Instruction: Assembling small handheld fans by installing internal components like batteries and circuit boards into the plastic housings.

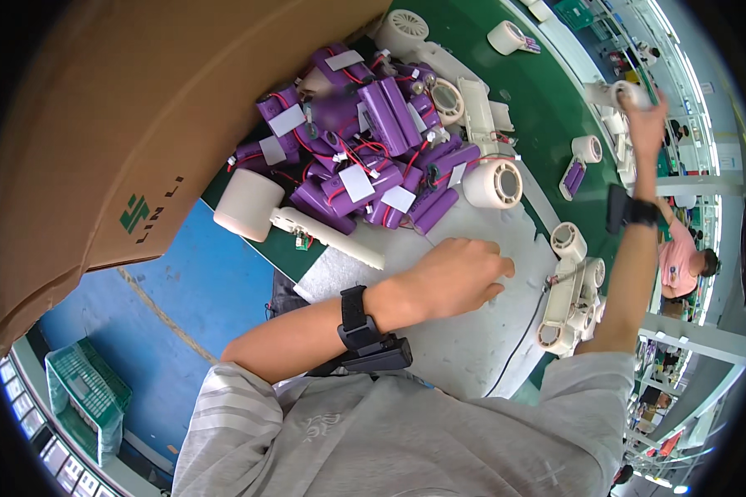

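Over the pale grey mat (472,348), my left hand (452,277) has its fingers curled in; anything inside them is hidden. A pile of purple battery packs (389,116) with red wires and white pads lies just beyond it. My right hand (648,124) is stretched far out to the right, fingers around a white plastic housing with a round head (628,95). Beside the pile lie a white handheld-fan housing (249,205) with its handle toward my left hand and a round white fan head (496,184). Several white housings (565,298) are grouped between my arms.
A large cardboard box (141,99) stands at the left against the pile. On the green bench (530,83) lie housings with purple batteries (574,176). A black cable (518,344) crosses the mat. A green basket (87,385) is on the floor. Another person (680,261) works at the far right.
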`<move>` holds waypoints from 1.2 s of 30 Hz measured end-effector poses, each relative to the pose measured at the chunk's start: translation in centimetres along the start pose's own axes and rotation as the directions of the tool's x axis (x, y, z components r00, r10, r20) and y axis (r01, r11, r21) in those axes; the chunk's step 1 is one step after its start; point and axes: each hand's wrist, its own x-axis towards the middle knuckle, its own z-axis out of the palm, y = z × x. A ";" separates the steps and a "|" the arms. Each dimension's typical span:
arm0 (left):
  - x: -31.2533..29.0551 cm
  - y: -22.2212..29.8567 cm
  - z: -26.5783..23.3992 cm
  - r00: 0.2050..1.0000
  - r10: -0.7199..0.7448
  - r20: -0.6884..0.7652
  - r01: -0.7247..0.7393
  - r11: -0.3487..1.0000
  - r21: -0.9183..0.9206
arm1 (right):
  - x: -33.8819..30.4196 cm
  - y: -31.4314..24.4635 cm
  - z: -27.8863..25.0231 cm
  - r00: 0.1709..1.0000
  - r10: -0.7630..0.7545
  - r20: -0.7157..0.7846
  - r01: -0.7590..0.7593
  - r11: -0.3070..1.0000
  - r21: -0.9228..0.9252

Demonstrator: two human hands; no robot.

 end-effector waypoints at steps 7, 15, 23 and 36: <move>0.5 0.9 -0.3 0.943 -0.026 -0.330 -0.066 0.962 -0.266 | -7.0 -7.2 -18.8 0.661 -0.101 0.743 -0.467 0.720 0.513; -0.1 0.2 0.2 0.996 0.001 0.084 0.009 0.994 -0.111 | -18.9 -9.2 -14.7 0.055 -0.388 0.920 -0.744 0.599 0.297; 0.0 -0.5 0.1 0.981 0.127 0.147 -0.110 0.987 -0.118 | -14.2 -16.6 -11.0 0.555 -0.373 0.744 -0.076 0.868 0.491; -0.5 -1.3 0.1 0.981 0.129 0.145 -0.099 0.975 -0.197 | -13.4 -19.3 -18.0 0.763 -0.482 0.430 0.016 0.680 0.733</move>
